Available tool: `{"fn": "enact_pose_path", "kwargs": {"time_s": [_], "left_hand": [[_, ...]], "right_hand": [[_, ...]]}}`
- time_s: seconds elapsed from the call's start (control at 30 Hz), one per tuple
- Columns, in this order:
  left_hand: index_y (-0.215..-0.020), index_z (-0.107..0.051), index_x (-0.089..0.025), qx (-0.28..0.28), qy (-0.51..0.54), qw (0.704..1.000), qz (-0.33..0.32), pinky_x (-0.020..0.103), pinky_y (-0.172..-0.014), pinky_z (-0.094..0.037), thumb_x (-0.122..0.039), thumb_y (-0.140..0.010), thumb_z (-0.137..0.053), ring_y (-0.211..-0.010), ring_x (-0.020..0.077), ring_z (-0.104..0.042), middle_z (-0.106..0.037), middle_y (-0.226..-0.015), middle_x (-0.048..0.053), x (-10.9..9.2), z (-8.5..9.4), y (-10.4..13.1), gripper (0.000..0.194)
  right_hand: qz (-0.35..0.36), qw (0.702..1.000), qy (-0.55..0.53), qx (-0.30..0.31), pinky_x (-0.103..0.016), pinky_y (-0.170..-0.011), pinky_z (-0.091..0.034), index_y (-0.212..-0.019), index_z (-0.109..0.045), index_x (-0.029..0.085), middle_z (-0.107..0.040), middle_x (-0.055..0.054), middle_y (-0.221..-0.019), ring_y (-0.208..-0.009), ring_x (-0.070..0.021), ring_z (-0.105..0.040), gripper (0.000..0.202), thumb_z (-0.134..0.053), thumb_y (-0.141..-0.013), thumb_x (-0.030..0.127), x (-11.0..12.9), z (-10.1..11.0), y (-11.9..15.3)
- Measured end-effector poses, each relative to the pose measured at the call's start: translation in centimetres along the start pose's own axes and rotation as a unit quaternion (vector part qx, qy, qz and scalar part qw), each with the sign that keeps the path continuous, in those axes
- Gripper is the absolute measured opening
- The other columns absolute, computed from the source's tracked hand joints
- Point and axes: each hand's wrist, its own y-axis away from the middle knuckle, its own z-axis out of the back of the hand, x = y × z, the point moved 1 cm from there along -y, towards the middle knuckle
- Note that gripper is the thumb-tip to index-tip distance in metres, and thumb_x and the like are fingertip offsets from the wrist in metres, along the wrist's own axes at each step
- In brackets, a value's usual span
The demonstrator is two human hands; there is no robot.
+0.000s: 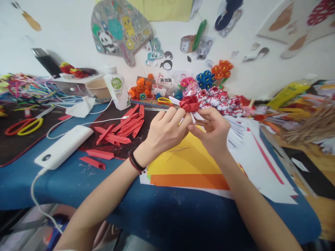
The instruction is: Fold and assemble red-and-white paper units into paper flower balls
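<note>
Between my two hands is a folded paper flower (189,103), red in its middle with white strips sticking out around it. My left hand (170,127) has its fingers curled round the flower's left and lower side. From the right, my right hand (211,130) grips it with thumb and bent fingers, partly behind the petals. Both hands hover over a stack of yellow paper (188,157) that has an orange sheet (191,181) at its front edge. Folded red paper strips (123,127) lie in a loose pile left of my left hand. The flower's underside is hidden by my fingers.
A white power bank (64,146) with a cable lies left. Scissors (24,125), a white bottle (117,89) and a paper cup (98,89) stand or lie beyond it. Finished red-and-white flowers (222,101) are heaped at the back; white sheets (264,167) spread right.
</note>
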Motion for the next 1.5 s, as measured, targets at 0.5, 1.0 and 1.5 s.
{"fn": "enact_pose_path", "kwargs": {"time_s": [0.5,1.0,1.5], "left_hand": [[-0.127,-0.061,-0.024,-0.015,0.129,0.981,0.141,0.043,-0.1,-0.036,-0.048,-0.099,-0.058,-0.12,0.0291,-0.057,-0.066,-0.13,0.011,1.8,-0.3,-0.1,0.037],[-0.131,-0.051,-0.015,0.076,0.163,0.975,0.127,0.033,-0.087,-0.042,-0.019,-0.096,-0.057,-0.105,0.0224,-0.066,-0.071,-0.116,0.01,1.2,-3.4,0.7,0.036],[-0.132,-0.057,-0.016,0.047,0.138,0.982,0.122,0.034,-0.087,-0.042,-0.014,-0.094,-0.056,-0.103,0.023,-0.064,-0.071,-0.11,0.008,0.9,-3.7,0.9,0.038]], "right_hand": [[-0.066,0.998,0.017,0.006,-0.029,-0.064,-0.066,-0.095,-0.066,0.02,-0.072,0.001,-0.08,-0.065,-0.0158,-0.076,0.018,-0.073,-0.089,0.036,-2.5,0.3,-0.4],[0.186,0.93,0.307,0.077,-0.037,-0.087,-0.061,-0.12,-0.07,0.018,-0.08,-0.01,-0.109,-0.097,-0.0238,-0.076,0.025,-0.059,-0.097,0.019,-4.4,1.7,-0.7],[0.218,0.913,0.329,0.103,-0.037,-0.087,-0.06,-0.126,-0.069,0.015,-0.079,-0.012,-0.115,-0.101,-0.0252,-0.077,0.028,-0.057,-0.101,0.018,-4.1,2.2,-0.9]]}}
